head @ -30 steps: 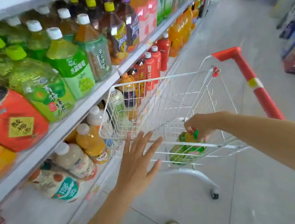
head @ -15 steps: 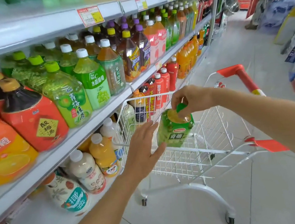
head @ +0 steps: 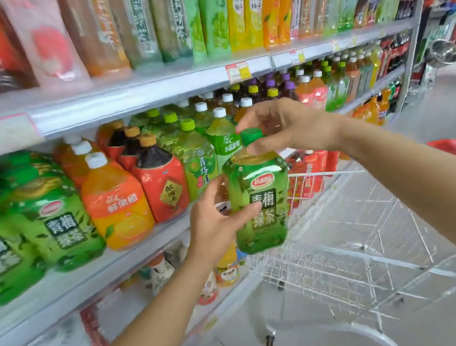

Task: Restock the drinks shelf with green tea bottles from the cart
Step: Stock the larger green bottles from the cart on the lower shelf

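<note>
At centre frame, a person's right hand (head: pixel 287 126) is pinching the cap of a green tea bottle (head: pixel 258 198) while the left hand (head: pixel 216 224) is cupping its side, holding it above the cart (head: pixel 361 230). Matching bottles (head: pixel 61 225) are sitting on the shelf (head: pixel 95 276) at left; this one is not yet placed. The cart's contents are hard to make out.

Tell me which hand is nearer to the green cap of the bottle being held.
Right. The right hand pinches the neck just under the green cap; the left hand grips the bottle lower down, at its label.
</note>
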Available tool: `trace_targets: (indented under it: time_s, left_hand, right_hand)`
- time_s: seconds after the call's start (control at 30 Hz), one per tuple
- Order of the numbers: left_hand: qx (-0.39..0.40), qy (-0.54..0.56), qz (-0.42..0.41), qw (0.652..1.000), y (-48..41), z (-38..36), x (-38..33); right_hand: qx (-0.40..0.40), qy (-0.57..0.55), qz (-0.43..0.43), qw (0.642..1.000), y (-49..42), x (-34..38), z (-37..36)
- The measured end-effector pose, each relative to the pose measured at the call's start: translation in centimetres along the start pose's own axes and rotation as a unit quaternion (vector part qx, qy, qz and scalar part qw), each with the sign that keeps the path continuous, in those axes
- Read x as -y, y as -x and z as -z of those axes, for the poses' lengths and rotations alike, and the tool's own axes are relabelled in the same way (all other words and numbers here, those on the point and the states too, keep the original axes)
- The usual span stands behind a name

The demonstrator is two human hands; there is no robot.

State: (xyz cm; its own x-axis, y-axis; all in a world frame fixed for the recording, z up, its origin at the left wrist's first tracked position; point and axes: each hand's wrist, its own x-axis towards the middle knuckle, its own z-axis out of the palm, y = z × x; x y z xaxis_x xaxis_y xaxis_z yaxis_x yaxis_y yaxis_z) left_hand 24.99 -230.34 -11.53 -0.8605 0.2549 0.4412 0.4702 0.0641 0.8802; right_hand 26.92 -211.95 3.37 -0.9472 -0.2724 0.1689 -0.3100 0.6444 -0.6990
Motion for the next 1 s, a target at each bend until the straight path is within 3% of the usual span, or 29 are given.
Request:
trace_targets:
  time_s: [0.2, 0.37, 0.5, 0.63, 0.7, 0.83, 1.0]
  left_hand:
    - [-0.113, -0.083, 0.011, 0.990, 5.4, 10.8, -1.1]
    - [-0.195, -0.133, 0.035, 0.971, 10.5, 19.2, -2.9]
    - [-0.224, -0.223, 0.044, 0.948, 13.6, 25.6, -4.5]
    - [-0.280, -0.375, 0.073, 0.881, 17.2, 29.6, -4.3]
    - [-0.270, -0.440, 0.067, 0.854, 18.6, 30.9, -3.7]
    - [-0.226, -0.471, 0.076, 0.849, 19.3, 32.3, -2.5]
    - [-0.229, -0.476, 0.098, 0.843, 18.6, 32.7, -0.9]
  right_hand:
    - [0.136, 0.000, 0.074, 0.988, -2.7, 3.6, -9.7]
    - [0.073, -0.020, 0.229, 0.971, -6.2, 8.7, -19.5]
    - [0.011, -0.033, 0.277, 0.960, -8.8, 13.0, -25.2]
    - [-0.009, -0.050, 0.292, 0.955, -10.2, 16.4, -29.3]
    - [-0.016, -0.051, 0.307, 0.950, -10.9, 17.3, -31.1]
    - [-0.003, -0.045, 0.310, 0.950, -12.6, 17.9, -34.1]
    - [0.028, -0.027, 0.299, 0.953, -13.9, 18.3, -35.5]
